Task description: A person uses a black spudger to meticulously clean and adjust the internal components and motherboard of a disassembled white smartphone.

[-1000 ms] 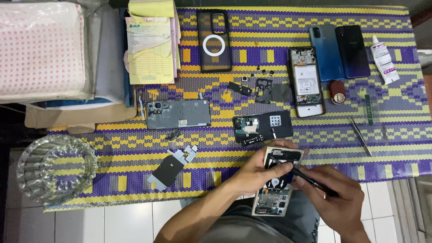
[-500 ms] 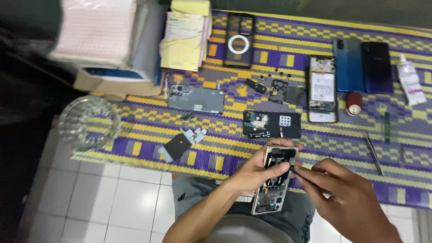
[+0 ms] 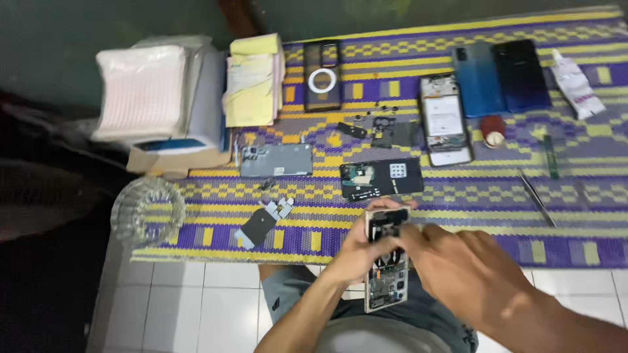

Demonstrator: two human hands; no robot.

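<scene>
My left hand (image 3: 356, 252) has its grip clamped on the opened phone (image 3: 386, 261), held over my lap at the near edge of the woven mat (image 3: 458, 196). My right hand (image 3: 458, 268) sits on the phone's upper part, fingers pinched together; can't tell whether they hold anything, blurred. On the mat just beyond: a dark phone back cover (image 3: 381, 178), a grey phone (image 3: 276, 160), a second opened phone (image 3: 446, 121), tweezers (image 3: 536, 196). A glass ashtray (image 3: 147, 210) sits at the mat's left edge.
</scene>
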